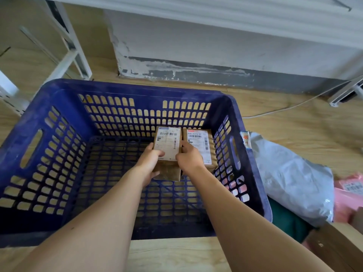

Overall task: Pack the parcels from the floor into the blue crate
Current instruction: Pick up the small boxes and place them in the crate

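Observation:
The blue crate (49, 107) stands on the wooden floor in front of me, its walls slotted. Inside, at the far right corner, two brown cardboard parcels with white labels stand side by side. My left hand (150, 163) grips the left parcel (168, 142) from its left side, thumb on the label. My right hand (189, 157) holds the same parcel at its right edge, lying between it and the right parcel (200, 141), which rests against the crate's right wall.
To the right of the crate lie a grey plastic mailer bag (290, 177), pink parcels (347, 195), something dark green (286, 220) and a brown cardboard box (334, 250). A white cable (284, 108) runs across the floor. White metal frames (72, 54) stand at the back left.

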Tool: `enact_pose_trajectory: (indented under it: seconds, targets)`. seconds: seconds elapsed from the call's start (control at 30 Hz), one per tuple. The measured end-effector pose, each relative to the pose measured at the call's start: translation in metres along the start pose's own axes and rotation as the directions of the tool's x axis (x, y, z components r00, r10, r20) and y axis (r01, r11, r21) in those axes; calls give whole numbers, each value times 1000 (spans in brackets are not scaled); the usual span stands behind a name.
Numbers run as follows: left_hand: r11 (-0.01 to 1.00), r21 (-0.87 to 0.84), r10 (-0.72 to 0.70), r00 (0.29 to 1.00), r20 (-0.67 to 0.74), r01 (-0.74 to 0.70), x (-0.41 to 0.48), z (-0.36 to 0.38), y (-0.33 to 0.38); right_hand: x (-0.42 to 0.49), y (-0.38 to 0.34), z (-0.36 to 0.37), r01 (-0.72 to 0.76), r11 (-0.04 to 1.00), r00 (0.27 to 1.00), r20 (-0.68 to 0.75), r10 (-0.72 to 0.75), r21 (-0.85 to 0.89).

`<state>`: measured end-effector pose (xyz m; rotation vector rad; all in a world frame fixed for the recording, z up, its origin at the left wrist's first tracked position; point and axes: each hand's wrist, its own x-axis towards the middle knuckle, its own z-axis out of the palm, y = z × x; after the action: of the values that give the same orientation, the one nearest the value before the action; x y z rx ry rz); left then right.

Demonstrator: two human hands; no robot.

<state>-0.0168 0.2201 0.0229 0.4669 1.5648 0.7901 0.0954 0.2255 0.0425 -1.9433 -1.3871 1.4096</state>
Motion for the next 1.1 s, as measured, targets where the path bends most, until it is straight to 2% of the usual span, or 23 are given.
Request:
enact_pose_trajectory:
  seconds: [0.2, 0.3, 0.57, 0.73, 0.87, 1.0, 1.1]
  targets:
    - [988, 151, 24, 999, 35, -29, 9, 4, -9, 9, 10, 1, -68, 989, 997, -34, 64, -129]
    - [986, 164, 27, 999, 37, -32, 13, 4, -12, 7, 10, 1, -86, 980, 996, -43, 79, -178]
    - [993, 114, 42, 999, 8, -42, 12, 7, -8, 5, 11, -1, -95, 995, 995, 32, 96, -26]
    - [960, 276, -32, 996, -78, 52, 12, 9, -7, 4, 13, 1, -67, 985, 997, 15, 71, -160]
    - [907, 403, -139, 990, 21, 119, 9, 8, -5, 5, 15, 0, -72, 982, 996, -57, 63, -174]
    - [949, 311, -67, 998, 13, 60, 12, 5, -3, 6, 17, -2, -60, 992, 992, -114, 48, -110]
    - [962, 264, -72, 997, 13, 66, 12, 2, -3, 5, 16, -4, -41, 993, 992, -121, 28, -109]
